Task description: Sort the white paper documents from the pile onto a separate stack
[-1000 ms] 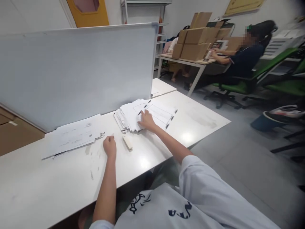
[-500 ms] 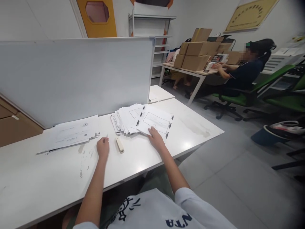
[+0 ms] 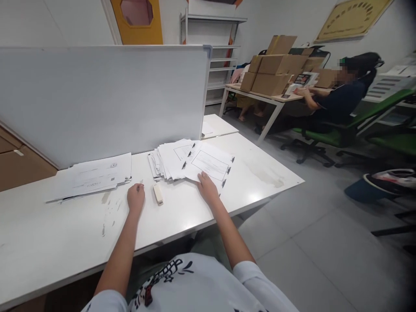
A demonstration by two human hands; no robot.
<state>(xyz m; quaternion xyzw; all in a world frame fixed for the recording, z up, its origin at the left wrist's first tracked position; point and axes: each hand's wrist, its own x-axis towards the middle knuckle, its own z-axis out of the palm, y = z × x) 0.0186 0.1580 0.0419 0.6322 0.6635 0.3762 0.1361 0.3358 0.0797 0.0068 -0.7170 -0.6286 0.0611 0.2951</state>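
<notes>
My right hand (image 3: 206, 187) lies on the near edge of a white printed sheet (image 3: 209, 164) with black marks along its sides. Its fingers press flat on the paper. That sheet lies partly pulled off a fanned pile of similar papers (image 3: 169, 159). My left hand (image 3: 135, 196) rests on the white table (image 3: 58, 234) with its fingers curled in; what it holds, if anything, is hidden. A small cream stapler (image 3: 157, 194) lies between the two hands.
A second flat stack of papers (image 3: 92, 177) lies to the left, against a white divider board (image 3: 100, 95). To the right, across open grey floor, a person sits on a green chair (image 3: 328, 134) at a table with cardboard boxes (image 3: 276, 65).
My right hand has drawn the top sheet off the fanned pile toward me. The left hand has stayed where it was; the view shifted slightly.
</notes>
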